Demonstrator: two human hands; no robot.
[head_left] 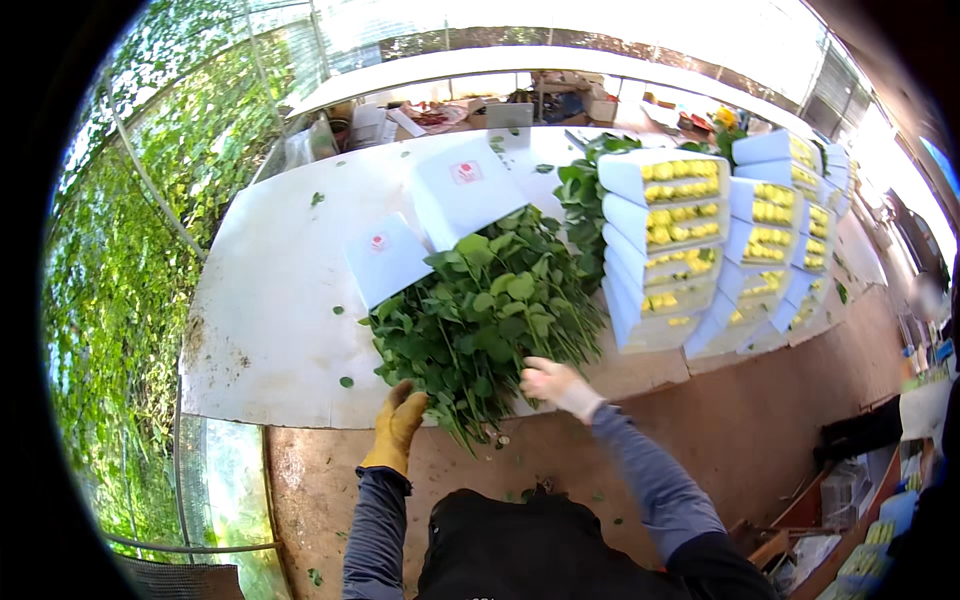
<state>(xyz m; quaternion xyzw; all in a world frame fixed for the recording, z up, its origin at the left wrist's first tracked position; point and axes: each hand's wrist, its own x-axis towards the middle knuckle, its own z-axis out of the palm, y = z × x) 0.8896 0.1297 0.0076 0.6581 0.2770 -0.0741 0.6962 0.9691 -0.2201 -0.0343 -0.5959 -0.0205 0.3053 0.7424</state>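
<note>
A thick bunch of green leafy stems [480,315] lies on the white table [270,300], its wrapped head ends under white paper sleeves [465,190]. My left hand [398,422], in a yellow glove, touches the stem ends at the table's near edge. My right hand [548,380], bare, grips the stems on the bunch's right side. To the right stand stacked bundles of yellow flowers in white paper [668,245].
More white-wrapped yellow flower bundles [775,215] are piled further right. A green leafy wall [130,260] runs along the left. Boxes and clutter [480,110] sit at the table's far end. Brown floor [720,420] lies below, with crates [850,500] at lower right.
</note>
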